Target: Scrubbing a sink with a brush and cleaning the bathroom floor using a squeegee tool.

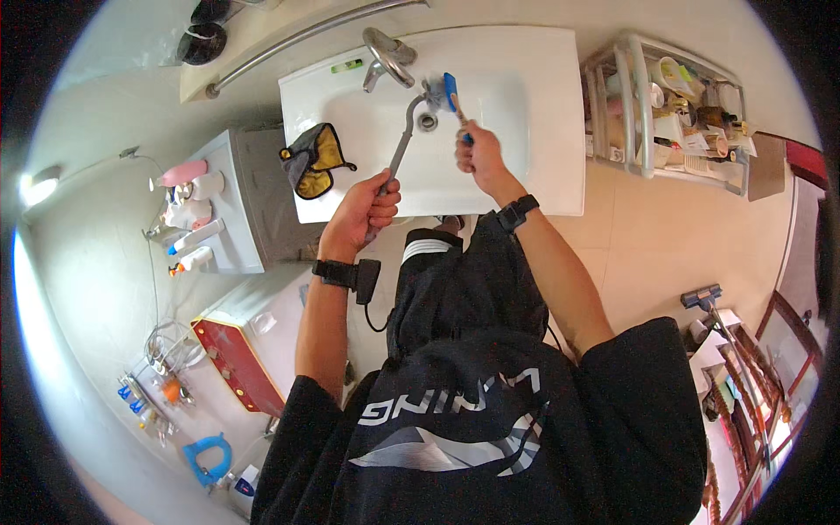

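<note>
My left hand [367, 209] is wrapped around the handle of a grey long-handled brush with a bent neck [403, 141]. Its blurred grey head [435, 95] is over the white washbasin [558, 131], beyond the drain [427, 122]. In my right hand [483, 156] is a small brush or scraper with a blue head [450, 85], close beside the grey brush head; whether the two heads touch, I cannot tell. A grey and yellow cloth [308, 161] lies bunched on the basin's left side. The chrome faucet [390, 56] stands at the back.
A small green item [346, 66] lies on the basin's back ledge. On the right stands a rack [646, 105] crowded with toiletries. Bottles [187, 172] stand on a grey cabinet [236, 203] to the left. A metal rail [308, 36] runs along the back left.
</note>
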The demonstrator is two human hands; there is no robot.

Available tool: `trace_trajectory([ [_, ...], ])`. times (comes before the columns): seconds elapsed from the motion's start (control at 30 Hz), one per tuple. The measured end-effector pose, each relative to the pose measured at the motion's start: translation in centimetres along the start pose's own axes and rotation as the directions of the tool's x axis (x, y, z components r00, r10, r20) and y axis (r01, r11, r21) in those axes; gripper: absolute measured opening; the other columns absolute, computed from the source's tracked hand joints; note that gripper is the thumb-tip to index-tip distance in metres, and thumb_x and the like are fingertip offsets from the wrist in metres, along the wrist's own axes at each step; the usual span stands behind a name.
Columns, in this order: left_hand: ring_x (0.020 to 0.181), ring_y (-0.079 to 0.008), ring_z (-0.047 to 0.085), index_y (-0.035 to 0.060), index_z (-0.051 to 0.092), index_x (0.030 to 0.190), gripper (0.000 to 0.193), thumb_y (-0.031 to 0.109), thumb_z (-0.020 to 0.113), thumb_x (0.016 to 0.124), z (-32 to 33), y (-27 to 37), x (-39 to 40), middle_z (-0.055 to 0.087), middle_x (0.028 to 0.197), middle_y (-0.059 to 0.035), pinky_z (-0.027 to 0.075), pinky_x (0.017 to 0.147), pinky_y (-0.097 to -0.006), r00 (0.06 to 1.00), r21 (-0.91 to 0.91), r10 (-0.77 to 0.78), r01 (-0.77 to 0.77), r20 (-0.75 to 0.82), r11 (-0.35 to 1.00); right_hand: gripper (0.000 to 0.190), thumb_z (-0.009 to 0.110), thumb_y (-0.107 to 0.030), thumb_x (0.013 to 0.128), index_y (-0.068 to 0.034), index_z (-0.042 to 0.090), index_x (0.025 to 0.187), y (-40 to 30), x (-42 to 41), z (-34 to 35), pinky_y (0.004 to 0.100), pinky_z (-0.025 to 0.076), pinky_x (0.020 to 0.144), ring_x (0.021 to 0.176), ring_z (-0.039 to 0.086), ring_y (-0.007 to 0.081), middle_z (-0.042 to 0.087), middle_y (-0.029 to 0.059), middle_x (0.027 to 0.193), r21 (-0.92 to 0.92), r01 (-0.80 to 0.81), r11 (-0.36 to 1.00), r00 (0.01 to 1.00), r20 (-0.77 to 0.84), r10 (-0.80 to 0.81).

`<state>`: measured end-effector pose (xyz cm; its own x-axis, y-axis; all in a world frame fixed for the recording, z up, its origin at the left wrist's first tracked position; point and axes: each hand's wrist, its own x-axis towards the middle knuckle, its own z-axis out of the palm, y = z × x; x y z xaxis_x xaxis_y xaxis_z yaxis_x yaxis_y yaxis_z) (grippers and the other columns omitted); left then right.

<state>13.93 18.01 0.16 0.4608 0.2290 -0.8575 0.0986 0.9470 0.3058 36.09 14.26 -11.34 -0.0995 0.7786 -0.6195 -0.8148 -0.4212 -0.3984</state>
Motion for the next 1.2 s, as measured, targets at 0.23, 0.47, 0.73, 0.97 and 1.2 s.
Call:
trace_trajectory([
  [0.23, 0.055, -0.0325, 0.058, 0.0024, 0.055, 0.080, 0.037, 0.032, 0.042, 0.097, -4.4, -4.5, -0.6, 0.059, 0.063, -0.0136, 0.046, 0.051, -0.0410, 0.683, 0.989, 0.715, 0.107, -0.151, 0.106, 0.038, 0.040, -0.038, 0.098, -0.011, 0.047, 0.072, -2.0, -3.5, -3.8, 0.0255, 0.026, 0.037, 0.041, 0.033, 0.0092, 0.038, -0.0025, 0.053, -0.272, 0.184, 0.945, 0.956, -0.172, -0.236],
  [0.47, 0.074, -0.0446, 0.060, -0.0014, 0.060, 0.078, 0.038, 0.031, 0.047, 0.093, -3.0, -4.7, -3.6, 0.063, 0.079, -0.0255, 0.048, 0.067, -0.0516, 0.635, 0.914, 0.752, 0.391, -0.181, -0.111, 0.034, 0.044, -0.034, 0.097, -0.007, 0.052, 0.077, -1.3, -7.2, -8.9, 0.0242, 0.030, 0.039, 0.045, 0.038, 0.0073, 0.043, -0.0014, 0.057, -0.671, -0.155, 0.725, 0.936, -0.335, -0.109],
  [0.73, 0.078, -0.0440, 0.062, -0.0012, 0.062, 0.082, 0.037, 0.031, 0.049, 0.092, 0.0, -4.8, -0.9, 0.063, 0.080, -0.0261, 0.048, 0.070, -0.0524, 0.708, 0.918, 0.654, 0.394, -0.266, -0.053, 0.041, 0.039, -0.031, 0.097, 0.002, 0.057, 0.082, 2.3, -6.4, -9.3, 0.0428, 0.044, 0.061, 0.064, 0.057, 0.0345, 0.056, 0.0195, 0.065, -0.931, -0.154, 0.330, 0.816, -0.308, -0.489],
  [0.97, 0.079, -0.0466, 0.061, -0.0028, 0.062, 0.077, 0.040, 0.031, 0.048, 0.093, 1.6, -5.2, 1.7, 0.062, 0.078, -0.0284, 0.048, 0.071, -0.0541, 0.720, 0.963, 0.657, 0.268, -0.225, 0.036, 0.036, 0.039, -0.028, 0.096, 0.002, 0.056, 0.086, 2.0, -7.7, -12.0, 0.0524, 0.047, 0.071, 0.079, 0.058, 0.0451, 0.061, 0.0263, 0.081, -0.946, -0.215, 0.244, 0.864, -0.301, -0.403],
  [1.2, 0.078, -0.0483, 0.060, -0.0053, 0.062, 0.079, 0.043, 0.030, 0.045, 0.094, -1.9, -10.1, 7.4, 0.062, 0.078, -0.0296, 0.048, 0.072, -0.0541, 0.795, 0.981, 0.607, 0.120, -0.002, -0.153, 0.034, 0.040, -0.028, 0.095, 0.000, 0.057, 0.085, -0.2, -8.7, -11.7, 0.0538, 0.048, 0.068, 0.074, 0.060, 0.0439, 0.062, 0.0251, 0.077, -0.980, -0.166, 0.111, 0.784, -0.200, -0.588],
])
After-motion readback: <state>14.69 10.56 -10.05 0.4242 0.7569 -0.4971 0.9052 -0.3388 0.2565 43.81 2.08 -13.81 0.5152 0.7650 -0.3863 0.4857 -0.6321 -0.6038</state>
